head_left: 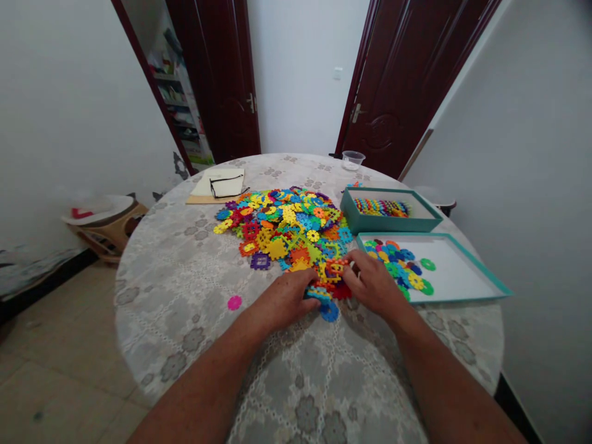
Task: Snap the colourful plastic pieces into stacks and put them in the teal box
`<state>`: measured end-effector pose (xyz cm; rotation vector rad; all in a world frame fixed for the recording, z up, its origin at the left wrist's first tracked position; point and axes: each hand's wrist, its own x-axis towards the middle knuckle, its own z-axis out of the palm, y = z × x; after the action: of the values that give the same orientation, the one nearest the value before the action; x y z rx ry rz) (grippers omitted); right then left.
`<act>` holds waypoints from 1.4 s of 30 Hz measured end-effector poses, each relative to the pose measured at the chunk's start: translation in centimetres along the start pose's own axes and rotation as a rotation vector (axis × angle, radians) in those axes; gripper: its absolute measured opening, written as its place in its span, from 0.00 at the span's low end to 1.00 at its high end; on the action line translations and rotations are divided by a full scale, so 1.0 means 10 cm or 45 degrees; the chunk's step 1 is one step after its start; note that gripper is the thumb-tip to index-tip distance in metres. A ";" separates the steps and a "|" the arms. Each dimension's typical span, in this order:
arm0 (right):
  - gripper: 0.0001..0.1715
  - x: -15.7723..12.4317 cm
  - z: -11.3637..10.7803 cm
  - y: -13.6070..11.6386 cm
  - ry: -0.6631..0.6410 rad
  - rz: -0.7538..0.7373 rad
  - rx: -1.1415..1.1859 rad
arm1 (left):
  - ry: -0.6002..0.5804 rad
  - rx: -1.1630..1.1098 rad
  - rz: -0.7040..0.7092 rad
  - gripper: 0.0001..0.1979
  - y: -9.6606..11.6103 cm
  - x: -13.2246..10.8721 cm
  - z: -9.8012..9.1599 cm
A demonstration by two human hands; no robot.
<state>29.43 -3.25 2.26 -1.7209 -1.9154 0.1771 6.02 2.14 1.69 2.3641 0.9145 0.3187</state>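
My left hand (292, 295) is closed around several stacked plastic disc pieces (320, 293), blue and yellow, at the near edge of a colourful pile (296, 225) of interlocking plastic pieces. Thumb and fingers of my right hand (367, 277) close on an orange square-frame piece (337, 267) at the pile's near right side. A loose blue disc (330, 311) lies on the tablecloth just below my left hand's stack. Red pieces (342, 291) show between the two hands. Off to the left, a pink disc (234, 303) lies alone.
A shallow white tray with a teal rim (481, 274) holds loose discs on the right. Behind it stands a teal box (393, 223) with rows of stacked discs. Glasses (226, 179) rest on a notebook (198, 191); a clear plastic cup (353, 160) is at the far edge.
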 end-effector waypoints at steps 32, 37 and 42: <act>0.01 0.00 0.07 0.10 -0.081 -0.223 0.067 | 0.032 0.043 0.025 0.13 0.01 -0.01 -0.01; 0.06 -0.02 -0.01 -0.04 -0.156 -0.132 0.113 | 0.034 -0.032 -0.022 0.17 0.03 -0.02 -0.03; 0.07 -0.02 0.02 -0.11 -0.204 -0.133 0.101 | 0.019 -0.095 -0.113 0.28 0.04 -0.01 -0.04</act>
<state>28.37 -3.59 2.48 -1.5924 -2.0790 0.3565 6.05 2.01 2.24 2.2484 0.9942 0.3300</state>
